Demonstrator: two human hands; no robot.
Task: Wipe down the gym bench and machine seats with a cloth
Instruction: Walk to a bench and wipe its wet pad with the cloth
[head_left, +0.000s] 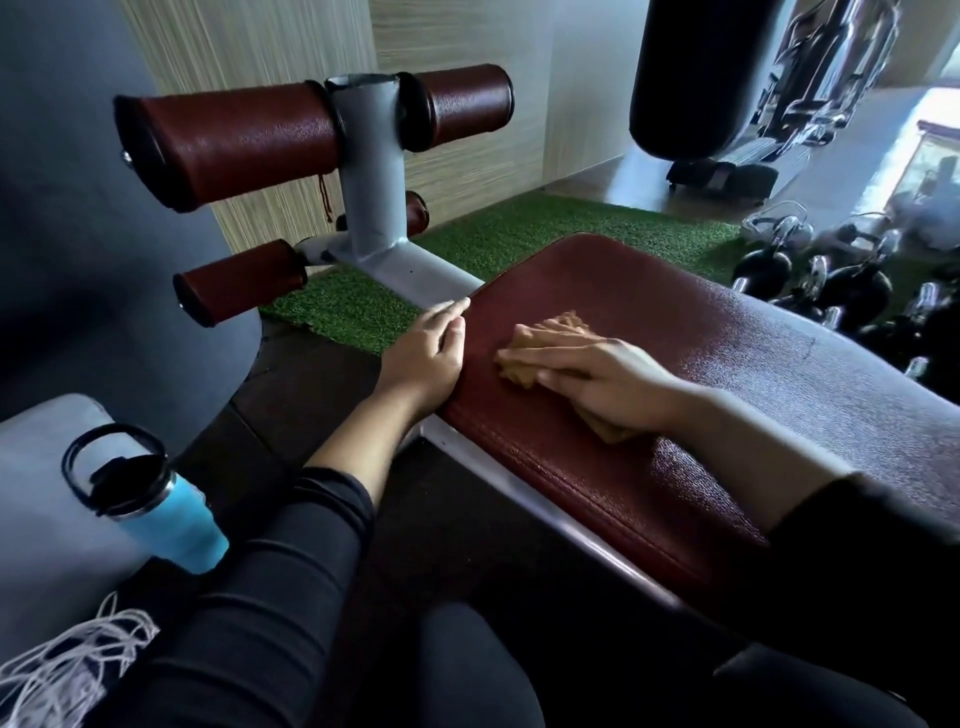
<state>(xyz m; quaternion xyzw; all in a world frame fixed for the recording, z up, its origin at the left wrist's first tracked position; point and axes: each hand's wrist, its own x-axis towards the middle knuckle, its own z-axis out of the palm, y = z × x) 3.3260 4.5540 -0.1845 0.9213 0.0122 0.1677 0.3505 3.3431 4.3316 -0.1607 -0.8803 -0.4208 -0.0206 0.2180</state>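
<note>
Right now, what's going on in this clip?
A person is wiping a dark red padded gym bench. The right hand lies flat, fingers straight, pressing a crumpled tan cloth onto the pad near its end. The left hand rests against the bench's near edge, fingers relaxed, holding nothing. The grey post with dark red foam rollers beyond the pad is untouched. A blue water bottle with a black lid stands off to the left.

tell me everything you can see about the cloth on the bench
The cloth is tan, small and crumpled, lying on the dark red textured bench pad near its end. The right hand presses flat on it with straight fingers, covering its middle; edges show beyond the fingertips and under the wrist.
</note>
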